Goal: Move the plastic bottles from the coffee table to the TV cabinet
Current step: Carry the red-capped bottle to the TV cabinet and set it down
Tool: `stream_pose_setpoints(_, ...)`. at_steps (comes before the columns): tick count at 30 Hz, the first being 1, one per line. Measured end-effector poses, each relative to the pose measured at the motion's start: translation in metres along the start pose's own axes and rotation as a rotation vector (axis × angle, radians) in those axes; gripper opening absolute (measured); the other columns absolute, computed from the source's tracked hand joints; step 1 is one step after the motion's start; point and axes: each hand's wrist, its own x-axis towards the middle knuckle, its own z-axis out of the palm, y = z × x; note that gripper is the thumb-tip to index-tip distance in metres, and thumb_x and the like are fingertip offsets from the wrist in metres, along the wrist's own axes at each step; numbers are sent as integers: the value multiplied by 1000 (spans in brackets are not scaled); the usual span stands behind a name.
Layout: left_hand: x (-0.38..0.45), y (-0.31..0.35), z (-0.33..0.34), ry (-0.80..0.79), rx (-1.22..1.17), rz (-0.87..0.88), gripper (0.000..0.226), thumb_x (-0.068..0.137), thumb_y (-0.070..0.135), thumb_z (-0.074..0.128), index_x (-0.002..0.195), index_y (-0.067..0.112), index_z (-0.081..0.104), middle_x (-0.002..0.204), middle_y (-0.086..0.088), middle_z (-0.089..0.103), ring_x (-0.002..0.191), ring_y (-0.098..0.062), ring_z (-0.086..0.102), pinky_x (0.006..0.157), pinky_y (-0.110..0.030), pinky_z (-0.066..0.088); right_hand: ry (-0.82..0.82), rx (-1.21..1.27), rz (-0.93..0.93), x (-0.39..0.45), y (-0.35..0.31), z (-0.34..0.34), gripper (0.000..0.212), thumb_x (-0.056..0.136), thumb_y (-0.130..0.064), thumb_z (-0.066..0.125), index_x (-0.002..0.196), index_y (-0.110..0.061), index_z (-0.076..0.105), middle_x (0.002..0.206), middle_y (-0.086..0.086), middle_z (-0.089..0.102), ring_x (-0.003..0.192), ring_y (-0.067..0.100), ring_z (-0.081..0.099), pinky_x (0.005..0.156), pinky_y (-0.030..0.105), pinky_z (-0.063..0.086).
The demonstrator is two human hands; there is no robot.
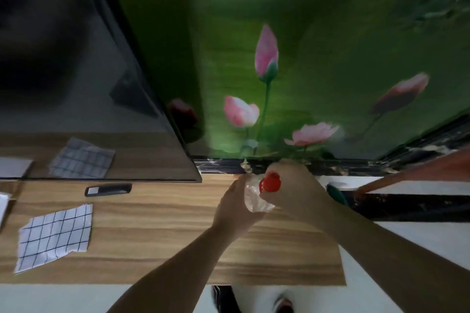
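Observation:
A clear plastic bottle [255, 198] with a red cap sits upright over the right end of the wooden TV cabinet [157, 231]. My left hand [235, 204] wraps the bottle's left side. My right hand [292, 190] closes over its neck and right side, just beside the cap. Whether the bottle's base touches the cabinet top is hidden by my hands. The image is blurred.
A large dark TV [76, 84] stands on the cabinet's left part. A black remote [108, 189] and a checked cloth [54, 236] lie in front of it. A green object [337, 194] and a wooden handle [412, 173] lean by the lotus-painted wall at right.

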Motion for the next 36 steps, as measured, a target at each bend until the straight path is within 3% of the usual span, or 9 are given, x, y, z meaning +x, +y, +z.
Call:
stream_pose_setpoints(3,21,-19,10,-34,46,-40,89,48,59,64,131,31,42,125,10,58,110,-11,55,91,-30,47,-4,-3,65,24,15,26,17,76,-18,68,92,-12,67,95,5,61,89,20,59,76,28,47)
stream_pose_setpoints(7,42,-42,23,-10,92,-108,84,57,45,78,130,37,37,126,11,58,107,-14,58,80,-30,47,-22,-16,77,56,26,47,11,80,-16,60,89,-11,64,97,8,60,89,25,61,78,36,52)
stream_pose_setpoints(12,64,-65,24,-127,187,-75,95,59,37,82,137,42,27,137,8,49,117,-19,54,88,-39,50,-179,-172,-117,71,41,68,27,80,-10,62,106,-18,65,112,2,55,98,23,61,82,30,47)
stream_pose_setpoints(18,94,-78,29,-214,274,-9,85,50,40,86,123,35,42,122,6,60,108,-19,58,85,-37,51,-280,-301,-253,91,53,85,33,88,-10,58,120,-6,58,120,14,59,107,31,58,86,38,47)
stream_pose_setpoints(22,100,-86,36,-165,230,-47,79,44,46,87,110,45,43,105,17,63,97,-12,61,74,-27,48,-261,-296,-257,102,63,91,30,91,-8,52,120,-6,58,120,14,60,106,31,58,85,39,48)
stream_pose_setpoints(27,102,-91,41,-7,220,-47,73,46,53,77,110,44,42,102,15,65,90,-14,61,67,-26,45,-188,-243,-288,113,71,101,24,89,-7,52,110,-6,63,114,13,62,105,30,56,88,39,45)
stream_pose_setpoints(31,101,-93,41,62,200,-41,75,50,60,76,117,44,45,111,16,64,98,-12,60,72,-27,46,-111,-195,-218,121,73,107,24,90,-10,50,110,-7,61,111,13,61,99,32,59,80,41,50)
stream_pose_setpoints(36,98,-92,46,121,189,-37,86,53,57,80,129,41,42,122,12,62,107,-13,59,81,-28,49,-13,-90,-114,122,78,115,33,84,-24,61,115,-13,56,108,9,62,94,30,61,75,39,52)
